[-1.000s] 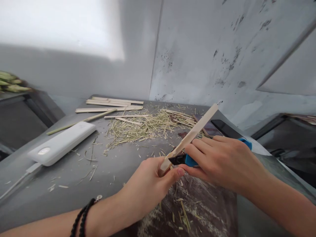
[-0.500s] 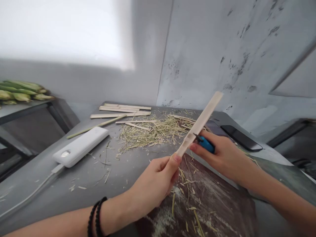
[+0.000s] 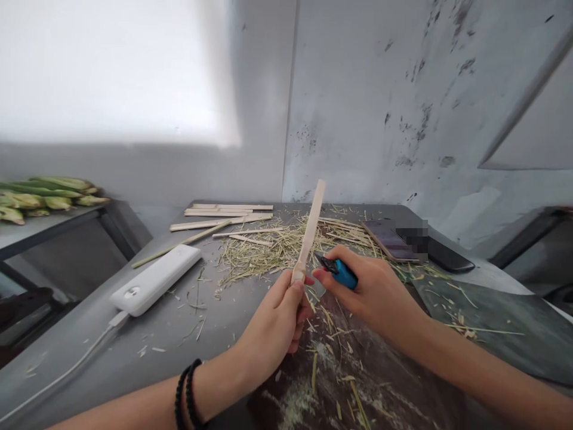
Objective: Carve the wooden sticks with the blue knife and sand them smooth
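- A single camera, worn on the head, looks forward and down from the person's own side of the bench.
- It faces across the bench to the pale wall, which fills the upper part of the view.
- The left hand and right hand show at close range, below the middle.
- Coverage is wide, reaching a stand at far left.
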Demonstrator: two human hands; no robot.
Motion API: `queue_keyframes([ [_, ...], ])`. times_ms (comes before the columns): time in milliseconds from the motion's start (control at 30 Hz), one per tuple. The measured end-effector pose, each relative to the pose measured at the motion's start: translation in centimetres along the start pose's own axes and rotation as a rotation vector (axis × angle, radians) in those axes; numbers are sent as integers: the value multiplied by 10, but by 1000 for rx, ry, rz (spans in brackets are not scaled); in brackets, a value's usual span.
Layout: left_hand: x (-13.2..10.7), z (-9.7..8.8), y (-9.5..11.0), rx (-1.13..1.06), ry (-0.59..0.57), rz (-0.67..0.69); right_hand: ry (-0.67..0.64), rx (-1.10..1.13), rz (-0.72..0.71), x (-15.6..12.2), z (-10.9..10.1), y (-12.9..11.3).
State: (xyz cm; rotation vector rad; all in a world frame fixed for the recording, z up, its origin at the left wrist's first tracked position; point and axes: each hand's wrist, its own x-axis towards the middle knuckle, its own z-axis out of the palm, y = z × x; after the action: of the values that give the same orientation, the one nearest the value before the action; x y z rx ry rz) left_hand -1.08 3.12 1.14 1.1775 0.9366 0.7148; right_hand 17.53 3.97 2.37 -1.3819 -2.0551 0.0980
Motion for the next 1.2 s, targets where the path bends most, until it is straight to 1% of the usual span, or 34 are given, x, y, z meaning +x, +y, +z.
queue_keyframes([
  [67, -1, 1, -2, 81, 46, 60, -5, 15, -130, 2, 1, 2],
  [133, -2, 3, -4, 139, 69, 97, -49, 52, -246, 4, 2, 6],
  [200, -5, 5, -6, 162, 68, 103, -76, 100, -298, 6, 2, 8],
  [267, -6, 5, -7, 170, 52, 70, -47, 176, -248, 7, 0, 5],
  [367, -9, 3, -5, 107, 12, -37, 50, 324, -71, 7, -10, -6],
  [400, -9, 1, -3, 66, -7, -60, 44, 372, -27, 6, -14, -9],
  [467, -10, -1, 2, -34, -57, -67, -27, 433, 25, 5, -22, -12],
  [533, -11, -2, 6, -123, -90, -23, -93, 449, 55, 4, -27, -9],
  [567, -10, -2, 8, -156, -83, 7, -93, 440, 73, 3, -27, -6],
  [667, -8, -1, 9, -166, 13, 75, -25, 391, 143, 2, -23, 4],
  [733, -6, 1, 10, -119, 77, 109, -34, 371, 169, 3, -17, 8],
  [867, 2, 6, 9, -1, 179, 235, -218, 387, 172, 2, -4, 5],
  [933, 7, 8, 7, 46, 218, 280, -266, 405, 196, 1, 0, 5],
  [1000, 9, 7, 5, 72, 229, 310, -303, 425, 205, 1, -1, 8],
  [1033, 10, 5, 5, 87, 212, 328, -324, 433, 200, 1, -4, 11],
  [1100, 8, -4, 7, 142, 115, 377, -366, 434, 171, 1, -16, 19],
  [1133, 7, -11, 9, 187, 7, 405, -395, 425, 148, 1, -24, 23],
  [1167, 5, -19, 13, 226, -112, 402, -439, 405, 123, 2, -34, 27],
  [1200, 3, -27, 17, 200, -204, 339, -499, 377, 97, 3, -43, 30],
])
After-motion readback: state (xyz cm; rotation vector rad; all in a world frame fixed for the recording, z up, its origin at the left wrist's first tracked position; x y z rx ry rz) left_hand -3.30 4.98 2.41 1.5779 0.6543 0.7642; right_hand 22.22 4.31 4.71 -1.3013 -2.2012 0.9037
